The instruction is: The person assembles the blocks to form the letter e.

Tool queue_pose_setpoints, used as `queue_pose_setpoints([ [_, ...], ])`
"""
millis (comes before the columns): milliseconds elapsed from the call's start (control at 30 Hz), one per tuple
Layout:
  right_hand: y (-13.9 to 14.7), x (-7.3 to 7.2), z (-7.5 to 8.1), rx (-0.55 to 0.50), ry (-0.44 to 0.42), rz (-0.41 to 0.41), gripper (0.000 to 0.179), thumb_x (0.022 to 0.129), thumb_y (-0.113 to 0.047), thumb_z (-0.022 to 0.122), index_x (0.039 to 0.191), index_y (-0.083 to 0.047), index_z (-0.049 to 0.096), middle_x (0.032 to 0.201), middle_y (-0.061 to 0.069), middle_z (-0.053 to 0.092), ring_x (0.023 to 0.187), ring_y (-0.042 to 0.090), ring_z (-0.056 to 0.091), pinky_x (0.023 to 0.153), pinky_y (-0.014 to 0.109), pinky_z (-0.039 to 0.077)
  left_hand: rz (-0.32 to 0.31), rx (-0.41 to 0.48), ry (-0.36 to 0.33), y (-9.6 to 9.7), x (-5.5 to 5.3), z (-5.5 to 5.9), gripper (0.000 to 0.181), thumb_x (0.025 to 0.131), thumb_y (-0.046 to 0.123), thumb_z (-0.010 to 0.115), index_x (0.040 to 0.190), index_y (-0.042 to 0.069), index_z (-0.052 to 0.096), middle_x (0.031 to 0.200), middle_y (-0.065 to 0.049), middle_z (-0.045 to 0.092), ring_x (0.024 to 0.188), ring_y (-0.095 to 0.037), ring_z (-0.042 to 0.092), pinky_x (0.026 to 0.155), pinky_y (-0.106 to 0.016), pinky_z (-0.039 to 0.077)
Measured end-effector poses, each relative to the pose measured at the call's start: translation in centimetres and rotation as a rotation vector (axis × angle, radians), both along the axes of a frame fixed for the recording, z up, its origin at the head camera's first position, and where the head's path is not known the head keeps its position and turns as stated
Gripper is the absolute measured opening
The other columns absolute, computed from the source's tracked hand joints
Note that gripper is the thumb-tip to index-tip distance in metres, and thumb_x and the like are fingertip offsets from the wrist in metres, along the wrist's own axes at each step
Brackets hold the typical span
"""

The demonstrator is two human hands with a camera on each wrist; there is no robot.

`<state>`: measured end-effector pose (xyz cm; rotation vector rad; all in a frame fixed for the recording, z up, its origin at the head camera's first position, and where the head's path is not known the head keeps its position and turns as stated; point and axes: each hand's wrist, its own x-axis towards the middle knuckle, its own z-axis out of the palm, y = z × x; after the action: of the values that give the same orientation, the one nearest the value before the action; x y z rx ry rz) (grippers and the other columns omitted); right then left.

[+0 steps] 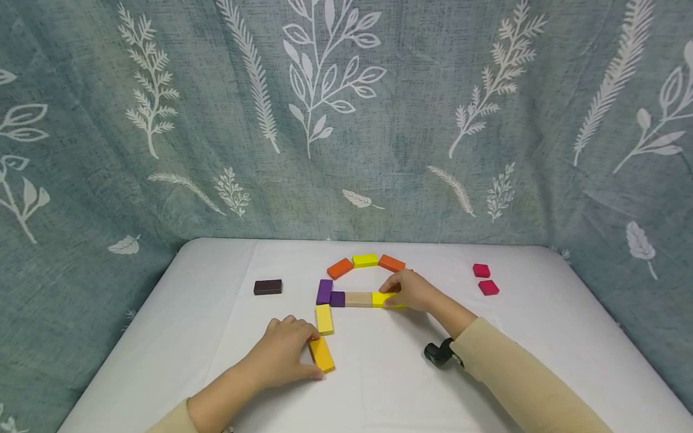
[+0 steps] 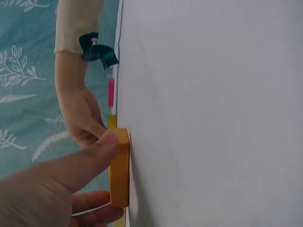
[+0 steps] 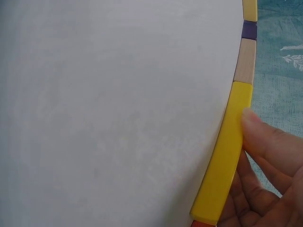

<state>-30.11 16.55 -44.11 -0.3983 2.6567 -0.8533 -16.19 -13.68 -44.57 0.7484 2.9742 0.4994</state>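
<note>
My left hand (image 1: 281,355) pinches an amber-yellow block (image 1: 323,353) between thumb and fingers; it lies tilted at the lower end of a line of blocks. Just above it is a pale yellow block (image 1: 325,319), then an upright purple block (image 1: 324,291). From there a row runs right: a small dark purple block (image 1: 337,299), a plain wood block (image 1: 358,299) and a long bright yellow block (image 3: 223,151). My right hand (image 1: 414,293) grips that bright yellow block, its thumb (image 3: 258,125) against the side. A red-orange piece (image 3: 203,224) shows past its near end.
Above the row, an orange block (image 1: 340,269), a lime-yellow block (image 1: 365,260) and another orange block (image 1: 391,263) form an arc. A dark brown block (image 1: 267,287) lies left. Two red pieces (image 1: 488,287) sit at right. A patterned curtain (image 1: 346,198) hangs behind the white table (image 1: 227,264).
</note>
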Motion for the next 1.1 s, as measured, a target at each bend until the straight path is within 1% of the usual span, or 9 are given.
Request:
queue_pose_setpoints([
  [167,-0.1,0.2,0.3,0.005,0.008,0.009,0.024,0.083,-0.009,0.082,0.107,-0.011,0.078,0.104,0.000,0.073,0.096,0.015,0.065,0.089,0.036,0.053,0.005,-0.001,0.049,0.9,0.1,-0.3,0.063,0.069,0.059,0.085,0.111,0.015,0.067,0.106,0.006,0.063,0.095,-0.014,0.049,0.081,-0.037,0.033],
  [267,-0.1,0.2,0.3,0.004,0.008,0.008,0.024,0.083,-0.009,0.082,0.107,-0.011,0.078,0.104,-0.001,0.073,0.096,0.015,0.065,0.089,0.036,0.053,0.016,0.008,0.063,1.3,0.0,-0.4,0.063,0.068,0.060,0.085,0.110,0.015,0.067,0.104,0.006,0.063,0.095,-0.014,0.049,0.081,-0.037,0.033],
  [600,0.0,0.0,0.1,0.003,0.009,0.014,0.024,0.083,-0.009,0.082,0.107,-0.012,0.078,0.104,-0.001,0.073,0.096,0.015,0.065,0.089,0.036,0.053,0.038,0.024,0.063,2.3,-0.2,-0.6,0.062,0.068,0.060,0.085,0.107,0.015,0.068,0.101,0.006,0.063,0.093,-0.014,0.047,0.083,-0.039,0.033],
  [767,0.1,0.0,0.1,0.005,0.009,0.013,0.025,0.083,-0.009,0.082,0.107,-0.011,0.078,0.105,-0.001,0.073,0.097,0.016,0.065,0.090,0.036,0.053,0.054,0.030,0.050,2.6,-0.2,-0.6,0.062,0.067,0.061,0.085,0.105,0.015,0.067,0.099,0.007,0.062,0.091,-0.014,0.046,0.080,-0.038,0.031],
  [1100,0.0,0.1,0.1,0.006,0.010,0.015,0.024,0.083,-0.009,0.082,0.107,-0.011,0.078,0.104,-0.001,0.073,0.096,0.015,0.065,0.090,0.036,0.053,0.076,0.031,0.051,2.9,-0.2,-0.6,0.061,0.066,0.061,0.086,0.102,0.015,0.067,0.096,0.006,0.062,0.088,-0.014,0.044,0.077,-0.037,0.029],
])
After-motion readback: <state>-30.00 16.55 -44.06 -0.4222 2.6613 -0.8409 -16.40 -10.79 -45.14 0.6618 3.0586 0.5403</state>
